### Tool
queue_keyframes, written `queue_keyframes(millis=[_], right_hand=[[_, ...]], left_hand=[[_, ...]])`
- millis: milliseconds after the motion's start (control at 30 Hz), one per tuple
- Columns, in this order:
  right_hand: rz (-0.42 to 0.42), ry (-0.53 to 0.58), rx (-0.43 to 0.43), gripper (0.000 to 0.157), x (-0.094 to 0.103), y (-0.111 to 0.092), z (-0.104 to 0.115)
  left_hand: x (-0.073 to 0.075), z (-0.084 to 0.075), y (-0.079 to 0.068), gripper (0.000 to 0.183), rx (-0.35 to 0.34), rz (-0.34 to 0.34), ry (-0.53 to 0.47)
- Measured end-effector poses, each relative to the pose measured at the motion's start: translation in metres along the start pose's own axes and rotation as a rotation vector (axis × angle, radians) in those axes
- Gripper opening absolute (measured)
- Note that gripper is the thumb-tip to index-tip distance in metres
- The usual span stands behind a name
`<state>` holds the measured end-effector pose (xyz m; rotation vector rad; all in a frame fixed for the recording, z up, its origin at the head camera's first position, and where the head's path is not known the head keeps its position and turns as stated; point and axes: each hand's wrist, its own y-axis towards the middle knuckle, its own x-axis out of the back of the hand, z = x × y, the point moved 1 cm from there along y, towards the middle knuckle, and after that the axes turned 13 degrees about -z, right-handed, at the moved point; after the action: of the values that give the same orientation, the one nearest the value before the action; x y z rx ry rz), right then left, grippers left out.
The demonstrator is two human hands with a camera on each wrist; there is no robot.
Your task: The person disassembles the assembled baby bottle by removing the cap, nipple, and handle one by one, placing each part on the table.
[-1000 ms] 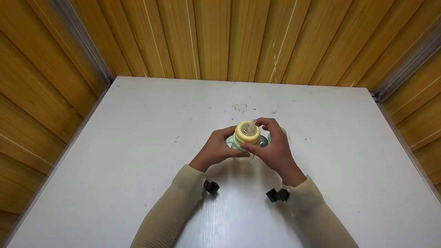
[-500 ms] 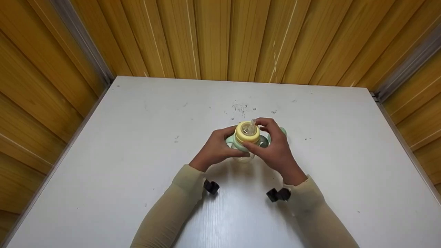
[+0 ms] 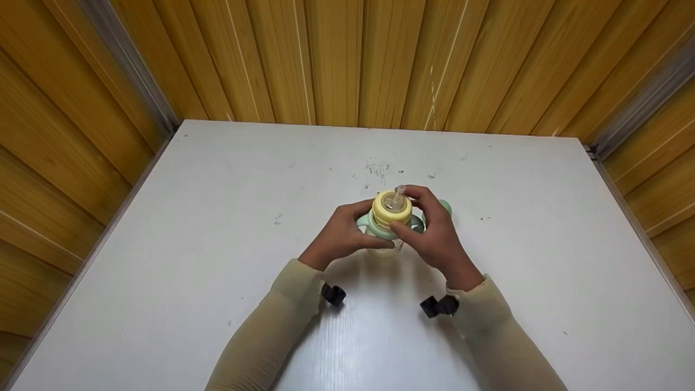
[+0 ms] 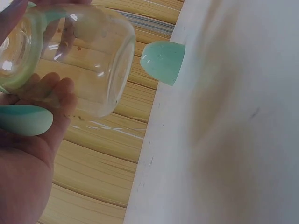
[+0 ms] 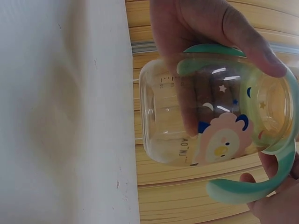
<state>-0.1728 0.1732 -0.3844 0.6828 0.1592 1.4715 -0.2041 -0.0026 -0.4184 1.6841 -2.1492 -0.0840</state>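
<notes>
A clear baby bottle (image 5: 163, 107) with a printed cartoon animal is held upright just above the table. My left hand (image 3: 341, 234) grips it from the left, with fingers behind the body and thumb across the front. A yellow screw collar (image 3: 384, 219) tops the bottle, and a clear spout (image 3: 400, 195) tilts up out of it. My right hand (image 3: 436, 236) holds the collar between thumb and fingers, the fingertips partly hidden behind it. Below the collar, a mint-green ring carries two curved handles (image 5: 243, 191).
A mint-green domed cap (image 4: 163, 63) stands on the white table (image 3: 228, 217) beyond the right hand, which partly hides it in the head view. Wood-patterned panels (image 3: 336, 65) wall the back and sides. Black wrist cameras (image 3: 333, 295) sit at both cuffs.
My right thumb has shifted slightly rightward along the front of the collar. The collar and spout have moved a little right. The left hand has stayed almost still around the bottle.
</notes>
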Motion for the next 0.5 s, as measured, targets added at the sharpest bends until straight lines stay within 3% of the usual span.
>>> queue_keyframes(millis=[200, 500], right_hand=[[-0.007, 0.011, -0.02, 0.048, -0.001, 0.001, -0.026], [-0.04, 0.004, 0.021, 0.048, 0.0, 0.001, -0.029]], left_hand=[[-0.001, 0.004, 0.001, 0.07, 0.019, 0.001, 0.014], [0.0, 0.008, 0.003, 0.071, 0.033, 0.004, 0.03]])
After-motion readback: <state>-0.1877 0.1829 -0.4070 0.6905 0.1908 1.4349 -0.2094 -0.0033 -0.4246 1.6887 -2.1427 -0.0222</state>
